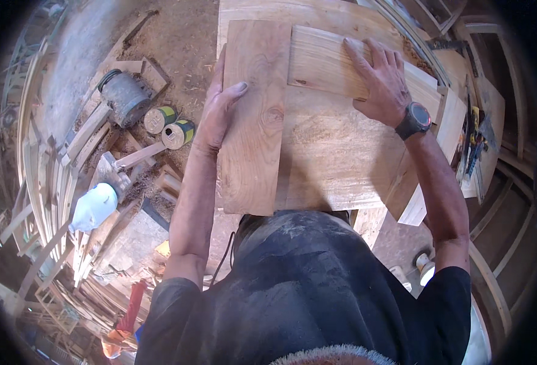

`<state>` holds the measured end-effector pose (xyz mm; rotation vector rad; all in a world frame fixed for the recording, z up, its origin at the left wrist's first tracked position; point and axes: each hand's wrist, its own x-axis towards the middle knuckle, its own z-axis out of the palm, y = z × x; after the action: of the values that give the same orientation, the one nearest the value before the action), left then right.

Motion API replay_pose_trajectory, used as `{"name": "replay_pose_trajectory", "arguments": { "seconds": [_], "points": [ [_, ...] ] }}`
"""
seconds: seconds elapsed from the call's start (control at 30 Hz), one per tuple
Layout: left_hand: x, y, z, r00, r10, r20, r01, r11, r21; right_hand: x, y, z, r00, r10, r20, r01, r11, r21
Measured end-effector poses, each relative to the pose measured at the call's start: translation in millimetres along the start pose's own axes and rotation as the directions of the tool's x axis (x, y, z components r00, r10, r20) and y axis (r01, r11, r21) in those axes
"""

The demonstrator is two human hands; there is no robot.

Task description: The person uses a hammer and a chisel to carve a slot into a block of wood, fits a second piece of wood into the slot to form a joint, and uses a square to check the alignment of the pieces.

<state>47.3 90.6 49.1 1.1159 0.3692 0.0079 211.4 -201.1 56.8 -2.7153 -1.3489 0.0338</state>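
Observation:
A long brown board with a visible grain and a knot lies lengthwise before me, its near end close to my body. My left hand grips its left edge, thumb on the upper face and the other fingers mostly hidden along the side. Against its right side, near the far end, lies a paler board set crosswise. On that paler board rests my right hand, palm down with the fingers apart. A dark watch is on my right wrist. Beneath both boards is a pale wooden worktop.
Left of the worktop, two cans, a grey motor-like cylinder and a pale plastic jug sit among wood offcuts. Long strips lean farther left. Several hand tools lie at the right, beside stacked boards.

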Motion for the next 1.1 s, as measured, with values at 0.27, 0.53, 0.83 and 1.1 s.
{"name": "replay_pose_trajectory", "arguments": {
  "seconds": [0.27,0.53,0.83,1.1],
  "points": [
    [2,5,1,1.000,0.023,-0.015,-0.021,0.993,0.119,2,-5,-2,0.999,0.013,0.029,-0.013,1.000,-0.010],
    [2,7,1,0.996,0.090,-0.027,-0.070,0.896,0.438,-3,-5,3,1.000,-0.015,-0.026,0.015,1.000,-0.005],
    [10,8,-9,0.996,0.083,0.028,-0.085,0.829,0.552,0,-8,-14,0.997,0.001,0.075,-0.001,1.000,0.008],
    [-13,6,27,0.970,0.244,-0.004,-0.062,0.260,0.964,17,-34,-18,0.997,-0.004,0.082,-0.004,0.995,0.100]
  ]
}}
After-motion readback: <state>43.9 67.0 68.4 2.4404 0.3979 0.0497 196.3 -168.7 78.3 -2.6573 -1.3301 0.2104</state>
